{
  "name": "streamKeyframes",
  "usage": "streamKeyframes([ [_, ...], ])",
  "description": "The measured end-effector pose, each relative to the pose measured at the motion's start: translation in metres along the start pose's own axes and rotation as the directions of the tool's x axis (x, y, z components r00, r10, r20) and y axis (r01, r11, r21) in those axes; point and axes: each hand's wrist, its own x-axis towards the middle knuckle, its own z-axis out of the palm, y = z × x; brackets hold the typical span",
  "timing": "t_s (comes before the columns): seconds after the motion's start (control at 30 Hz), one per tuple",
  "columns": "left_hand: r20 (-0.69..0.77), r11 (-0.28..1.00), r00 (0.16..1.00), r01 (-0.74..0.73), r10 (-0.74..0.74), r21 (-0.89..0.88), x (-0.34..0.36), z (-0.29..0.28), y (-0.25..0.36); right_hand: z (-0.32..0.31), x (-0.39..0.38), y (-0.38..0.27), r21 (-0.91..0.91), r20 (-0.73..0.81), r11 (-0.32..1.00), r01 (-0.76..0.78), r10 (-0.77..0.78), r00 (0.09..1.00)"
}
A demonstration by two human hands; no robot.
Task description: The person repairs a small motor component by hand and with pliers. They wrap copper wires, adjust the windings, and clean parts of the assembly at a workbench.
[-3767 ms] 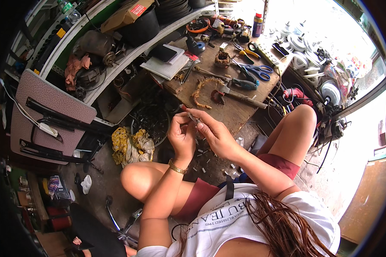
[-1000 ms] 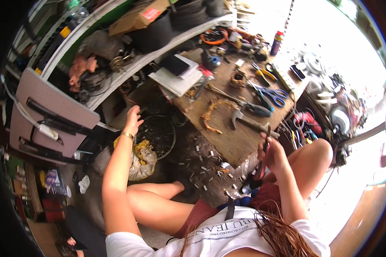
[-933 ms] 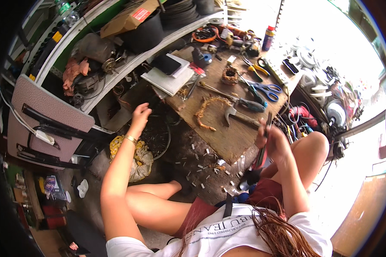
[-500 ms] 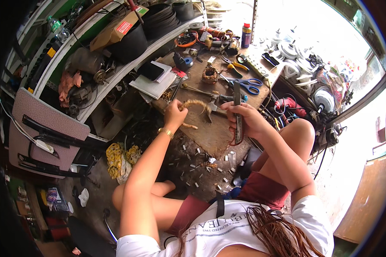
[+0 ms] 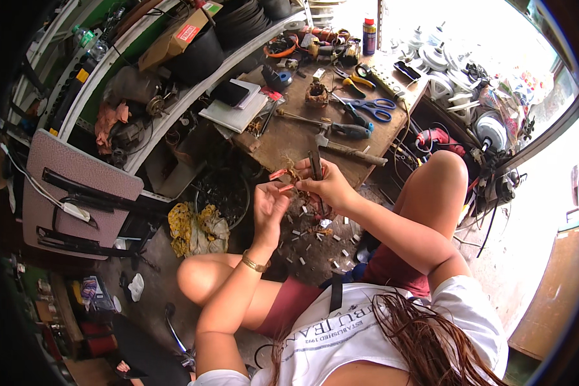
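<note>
My right hand (image 5: 331, 186) is closed around a long, flat, dark metal blade (image 5: 316, 167) that stands nearly upright. The same hand's fingertips pinch a bent wire bundle with frayed tan wrapping (image 5: 292, 170). Two bright copper-coloured ends (image 5: 278, 174) of the bundle point toward my left hand (image 5: 271, 209). That left hand is just below and beside those ends, fingers loosely apart, with nothing visible gripped; whether a fingertip touches the copper is unclear. A hammer (image 5: 341, 149) lies on the wooden work board (image 5: 283, 145) just beyond my hands.
Blue-handled scissors (image 5: 378, 109), yellow-and-black pliers (image 5: 357, 82), a screwdriver (image 5: 352, 130) and a small wire-wound core (image 5: 316, 94) lie farther back. A spray can (image 5: 369, 37) stands behind. Small pale pieces (image 5: 309, 248) litter the floor. A yellow cloth (image 5: 193, 230) lies left, beside a dark basin (image 5: 238, 212).
The frayed bundle has passed from my left hand to my right fingers, and its copper ends now show. Both hands have come together, nearer my body; the left has loosened and turned.
</note>
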Motion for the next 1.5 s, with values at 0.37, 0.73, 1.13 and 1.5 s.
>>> streamKeyframes([
  [0.37, 0.003, 0.966, 0.976, 0.216, -0.218, -0.14, 0.0, -0.008, 0.008, -0.002, -0.004, 0.009, 0.142, 0.068, 0.972, -0.187, 0.179, 0.981],
  [0.73, 0.24, 0.606, 0.912, 0.401, -0.332, -0.687, 0.005, -0.02, 0.019, -0.005, -0.008, 0.025, -0.105, -0.019, 0.935, -0.339, 0.339, 0.941],
  [1.13, -0.081, 0.964, 0.968, 0.223, -0.236, -0.144, 0.003, -0.003, 0.005, 0.014, -0.018, 0.008, -0.062, 0.055, 0.993, -0.1, 0.103, 0.993],
  [1.5, -0.152, 0.956, 0.951, 0.244, -0.269, -0.163, 0.001, -0.003, -0.011, 0.013, -0.018, 0.024, 0.043, -0.012, 0.993, -0.114, 0.114, 0.993],
])
